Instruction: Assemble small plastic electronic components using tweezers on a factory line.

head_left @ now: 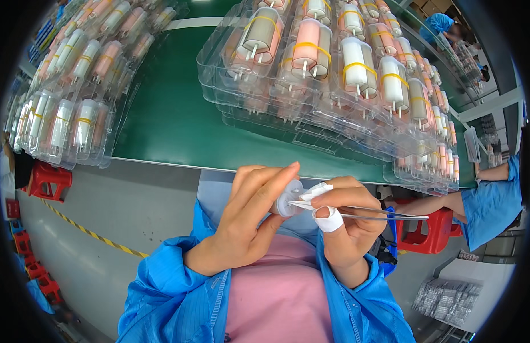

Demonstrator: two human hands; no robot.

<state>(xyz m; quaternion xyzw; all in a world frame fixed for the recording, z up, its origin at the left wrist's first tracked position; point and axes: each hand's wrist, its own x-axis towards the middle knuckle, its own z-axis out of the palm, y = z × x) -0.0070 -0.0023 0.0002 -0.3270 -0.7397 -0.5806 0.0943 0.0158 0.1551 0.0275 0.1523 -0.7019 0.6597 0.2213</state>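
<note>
In front of my chest, my left hand (242,220) is closed around a round, translucent white capped piece (286,204), its disc-like end turned to the right. Most of its body is hidden by the fingers. My right hand (350,228) grips a pair of metal tweezers (393,216). Their pale tips touch or nearly touch the middle of the disc. White tape wraps (329,220) the right thumb, and more white material covers a fingertip (317,190).
Beyond my hands lies a green table (168,103). Stacked clear plastic trays (333,123) hold pink, white and grey cylinders banded in yellow; similar trays (65,108) stand at left. A co-worker's blue sleeve (493,200) and a red stool (428,231) are at right.
</note>
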